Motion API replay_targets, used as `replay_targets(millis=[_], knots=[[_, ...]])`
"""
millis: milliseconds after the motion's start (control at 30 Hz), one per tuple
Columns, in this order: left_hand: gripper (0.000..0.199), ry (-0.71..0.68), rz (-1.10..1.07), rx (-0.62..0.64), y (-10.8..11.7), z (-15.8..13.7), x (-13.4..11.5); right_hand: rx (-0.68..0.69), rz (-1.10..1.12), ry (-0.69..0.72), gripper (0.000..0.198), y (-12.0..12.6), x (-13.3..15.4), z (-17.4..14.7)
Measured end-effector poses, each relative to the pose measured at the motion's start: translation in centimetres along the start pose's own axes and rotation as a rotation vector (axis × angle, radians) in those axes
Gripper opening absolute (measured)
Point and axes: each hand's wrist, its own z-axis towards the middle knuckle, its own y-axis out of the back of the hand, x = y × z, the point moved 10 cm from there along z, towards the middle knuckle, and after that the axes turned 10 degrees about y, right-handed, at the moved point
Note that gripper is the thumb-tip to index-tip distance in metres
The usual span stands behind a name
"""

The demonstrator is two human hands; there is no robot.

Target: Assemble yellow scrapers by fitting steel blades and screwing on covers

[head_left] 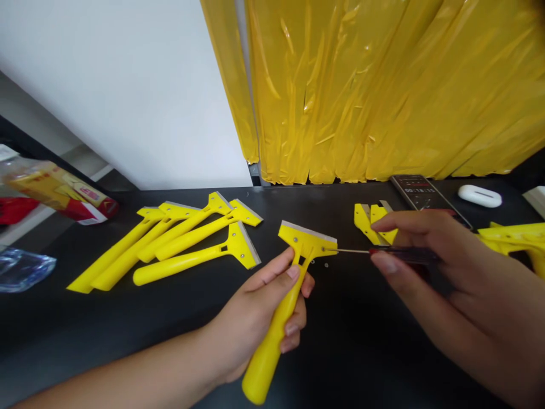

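Note:
My left hand (pixel 268 307) is wrapped round the handle of a yellow scraper (pixel 266 352), its metal-edged head tilted up and away from me. Between the thumb and fingers of my right hand (pixel 460 289) is a screwdriver (pixel 402 254) with a dark handle. The thin shaft reaches left, and its tip meets the screw at the right end of the scraper's head. A second screw shows at the head's left side. Small bits, perhaps screws or nuts, lie on the black table (pixel 340 352) just behind the head.
Several yellow scrapers (pixel 183 261) lie fanned out at the left. Loose yellow head pieces (pixel 364 220) rest behind my right hand, near a phone (pixel 426 196) and a white earbud case (pixel 480 196). A drink bottle (pixel 63 187) lies at the far left. Yellow plastic sheeting (pixel 383 85) hangs behind.

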Motion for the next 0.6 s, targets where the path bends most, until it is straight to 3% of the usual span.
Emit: replay_targets(millis=[467, 600], knots=[[0.020, 0.009, 0.034, 0.008, -0.16, 0.21, 0.15, 0.081, -0.034, 0.033, 0.025, -0.85, -0.50, -0.30], [0.019, 0.013, 0.042, 0.010, -0.10, 0.33, 0.26, 0.021, -0.019, -0.003, 0.023, -0.22, -0.66, -0.18]])
